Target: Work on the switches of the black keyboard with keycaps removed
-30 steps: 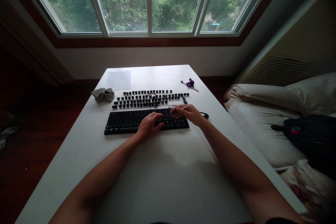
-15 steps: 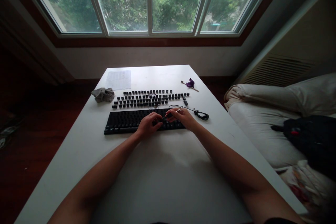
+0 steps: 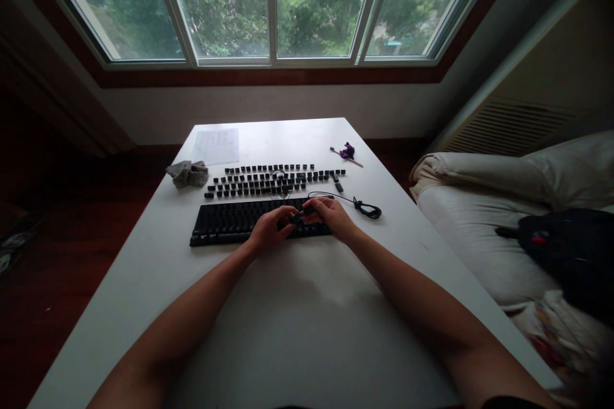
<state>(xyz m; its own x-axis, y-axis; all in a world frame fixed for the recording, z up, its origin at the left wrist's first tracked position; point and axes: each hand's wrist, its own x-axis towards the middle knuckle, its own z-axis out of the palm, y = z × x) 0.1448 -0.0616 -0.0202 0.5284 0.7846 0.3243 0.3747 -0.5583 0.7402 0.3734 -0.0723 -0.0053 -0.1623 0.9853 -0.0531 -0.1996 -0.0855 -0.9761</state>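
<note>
The right hand pinches a slim dark tool between thumb and fingers, angled toward the left hand, whose fingers curl with thumb and forefinger near the tool's tip; whether they grip anything I can't tell. Both hang over the right half of the black keyboard, which lies flat on the white table. Just beyond it stand rows of loose keycaps, with a coiled cable to the right. Farther out sit a crumpled grey cloth, a paper sheet and a purple bundle against a thin stick.
</note>
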